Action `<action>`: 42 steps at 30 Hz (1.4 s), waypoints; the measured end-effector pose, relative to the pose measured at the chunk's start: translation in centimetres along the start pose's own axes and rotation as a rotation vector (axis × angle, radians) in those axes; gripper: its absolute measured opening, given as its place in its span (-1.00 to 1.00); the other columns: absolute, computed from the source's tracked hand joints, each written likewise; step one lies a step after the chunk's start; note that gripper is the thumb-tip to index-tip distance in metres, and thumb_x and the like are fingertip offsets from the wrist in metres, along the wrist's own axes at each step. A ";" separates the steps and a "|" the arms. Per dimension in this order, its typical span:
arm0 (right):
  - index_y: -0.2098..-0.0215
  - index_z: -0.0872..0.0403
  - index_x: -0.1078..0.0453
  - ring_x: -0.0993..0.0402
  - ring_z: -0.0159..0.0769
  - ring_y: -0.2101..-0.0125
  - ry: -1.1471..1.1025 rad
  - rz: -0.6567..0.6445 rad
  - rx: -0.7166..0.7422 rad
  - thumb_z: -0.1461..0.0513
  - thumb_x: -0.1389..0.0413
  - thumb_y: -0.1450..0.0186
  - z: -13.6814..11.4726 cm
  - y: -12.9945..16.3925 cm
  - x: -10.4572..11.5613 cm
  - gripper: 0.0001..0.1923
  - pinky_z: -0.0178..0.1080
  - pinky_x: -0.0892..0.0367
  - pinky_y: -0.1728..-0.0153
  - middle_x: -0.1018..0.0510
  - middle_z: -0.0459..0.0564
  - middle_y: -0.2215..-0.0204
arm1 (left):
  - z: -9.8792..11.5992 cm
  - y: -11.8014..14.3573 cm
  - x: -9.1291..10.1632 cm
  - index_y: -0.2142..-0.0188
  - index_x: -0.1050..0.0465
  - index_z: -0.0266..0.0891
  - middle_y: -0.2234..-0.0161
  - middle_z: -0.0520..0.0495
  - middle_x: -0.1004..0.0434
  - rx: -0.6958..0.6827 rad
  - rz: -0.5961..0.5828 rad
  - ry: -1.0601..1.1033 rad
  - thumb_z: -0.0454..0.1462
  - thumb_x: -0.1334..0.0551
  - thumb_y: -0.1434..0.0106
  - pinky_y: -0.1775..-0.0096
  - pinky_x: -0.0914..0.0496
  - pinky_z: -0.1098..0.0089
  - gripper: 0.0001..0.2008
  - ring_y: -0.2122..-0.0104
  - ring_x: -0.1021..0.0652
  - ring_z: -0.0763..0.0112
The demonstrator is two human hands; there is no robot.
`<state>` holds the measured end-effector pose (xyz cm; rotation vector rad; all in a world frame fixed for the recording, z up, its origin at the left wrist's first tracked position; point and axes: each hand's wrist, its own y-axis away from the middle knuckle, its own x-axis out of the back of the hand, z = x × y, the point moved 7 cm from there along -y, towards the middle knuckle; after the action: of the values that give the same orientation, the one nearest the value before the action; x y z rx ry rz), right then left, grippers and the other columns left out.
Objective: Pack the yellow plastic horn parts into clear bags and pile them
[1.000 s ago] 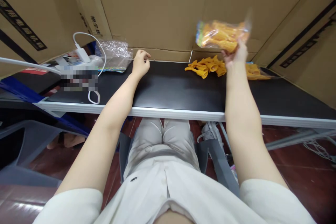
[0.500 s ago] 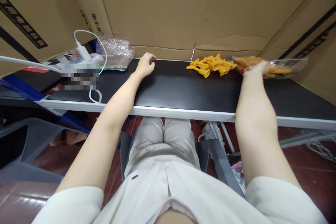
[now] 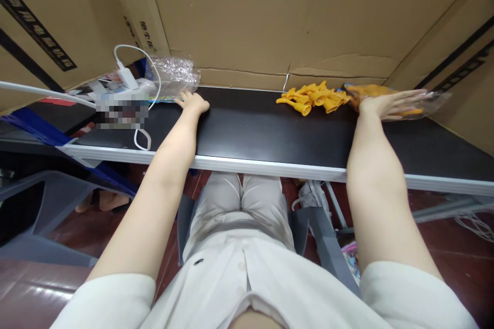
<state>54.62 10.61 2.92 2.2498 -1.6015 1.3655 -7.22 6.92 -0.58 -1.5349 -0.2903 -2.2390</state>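
My left hand [image 3: 193,103] is at the table's left, fingers spread, by the near edge of a crumpled clear plastic bag [image 3: 172,76]. Nothing shows in its grasp. On the right, my right hand [image 3: 386,104] lies flat with fingers stretched out over a clear bag of yellow plastic pieces [image 3: 358,91]. It covers much of that bag. Just left of it, several loose yellow pieces [image 3: 314,97], horn-shaped with hollow ends, lie in a heap against the bag.
Cardboard panels [image 3: 239,20] stand behind and beside the black table [image 3: 266,131]. A white charger with a cable [image 3: 127,77] sits among clutter at the left. The table's metal front edge [image 3: 262,166] runs above my lap.
My left hand has moved left towards the crumpled bag, and its fingers have spread. My right hand has opened out flat over the bag of yellow pieces.
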 end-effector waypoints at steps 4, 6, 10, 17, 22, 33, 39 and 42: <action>-0.67 0.27 -0.12 0.25 -0.06 -0.70 -0.052 -0.139 -0.103 0.10 -0.13 -0.60 0.1 4.1 3.0 -0.20 0.19 0.24 -0.61 0.22 0.53 -0.68 | -0.2 0.5 0.0 -0.59 -0.17 -0.57 -0.66 -0.59 0.08 0.045 -0.076 -0.076 -0.17 -0.09 -0.47 -0.59 0.13 -0.37 -0.20 -0.67 0.01 -0.24; -0.64 0.33 -0.16 0.28 0.04 -0.70 -0.057 -0.124 -0.102 0.11 -0.14 -0.60 -0.5 4.9 3.9 -0.22 0.23 0.34 -0.62 0.20 0.50 -0.68 | -0.2 0.5 0.0 -0.60 -0.17 -0.55 -0.67 -0.57 0.08 0.049 -0.085 -0.081 -0.16 -0.07 -0.48 -0.58 0.11 -0.37 -0.20 -0.67 -0.01 -0.23; -0.63 0.28 -0.18 0.39 0.10 -0.71 -0.055 -0.089 0.055 0.29 -0.12 -0.56 -3.4 5.8 5.8 -0.28 0.29 0.44 -0.61 0.19 0.35 -0.71 | -0.3 0.5 0.1 -0.57 -0.27 -0.47 -0.65 -0.53 -0.02 0.046 -0.073 -0.078 -0.17 -0.07 -0.49 -0.57 0.02 -0.39 -0.25 -0.66 -0.06 -0.22; -0.31 0.42 -0.50 -0.50 -0.13 -0.35 -0.119 -0.146 0.597 0.44 0.07 -0.58 -11.7 10.4 8.8 -0.54 -0.27 -0.25 -0.37 -0.58 0.42 -0.31 | -0.2 0.4 0.2 -0.52 -0.34 -0.51 -0.62 -0.55 -0.13 0.020 -0.067 -0.095 -0.17 -0.03 -0.54 -0.58 0.03 -0.34 -0.31 -0.64 -0.10 -0.21; -0.10 0.26 -0.66 -0.68 0.09 -0.13 0.048 -0.499 0.843 0.26 -0.14 -0.56 -13.9 14.0 5.5 -0.68 -0.02 -0.47 -0.22 -0.75 0.32 -0.02 | -0.2 0.2 0.2 -0.51 -0.37 -0.48 -0.61 -0.53 -0.17 0.014 -0.040 -0.076 -0.20 -0.05 -0.52 -0.58 0.03 -0.37 -0.33 -0.64 -0.12 -0.20; 0.09 0.06 -0.65 -0.67 -0.12 0.28 0.385 -0.799 0.878 0.08 -0.29 -0.50 -12.8 16.6 2.9 -0.79 -0.16 -0.54 0.18 -0.65 -0.01 0.43 | 0.3 0.9 0.6 -0.45 -0.41 -0.61 -0.53 -0.62 -0.31 -0.008 -0.063 -0.145 -0.28 -0.11 -0.47 -0.57 -0.05 -0.25 -0.35 -0.58 -0.27 -0.22; 0.09 0.05 -0.61 -0.72 -0.10 0.20 0.313 -0.922 0.834 0.19 -0.33 -0.49 -12.5 17.3 1.4 -0.90 -0.14 -0.58 0.12 -0.72 0.03 0.29 | 1.1 2.0 2.1 -0.44 -0.42 -0.57 -0.47 -0.57 -0.44 -0.030 0.019 -0.124 -0.49 -0.13 -0.41 -0.50 -0.29 0.10 -0.38 -0.52 -0.41 -0.04; 0.08 0.05 -0.61 -0.72 -0.08 0.22 0.277 -0.959 0.832 0.12 -0.37 -0.48 -12.4 17.1 0.3 -0.83 -0.09 -0.60 0.11 -0.70 0.00 0.34 | 1.1 2.0 2.3 -0.41 -0.48 -0.48 -0.45 -0.53 -0.47 -0.009 0.046 -0.048 -0.50 -0.16 -0.38 -0.42 -0.40 0.17 -0.38 -0.46 -0.49 -0.08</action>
<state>33.60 8.79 3.51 2.4023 0.2742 1.9866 -6.13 5.09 1.86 -1.5857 -0.2572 -2.1735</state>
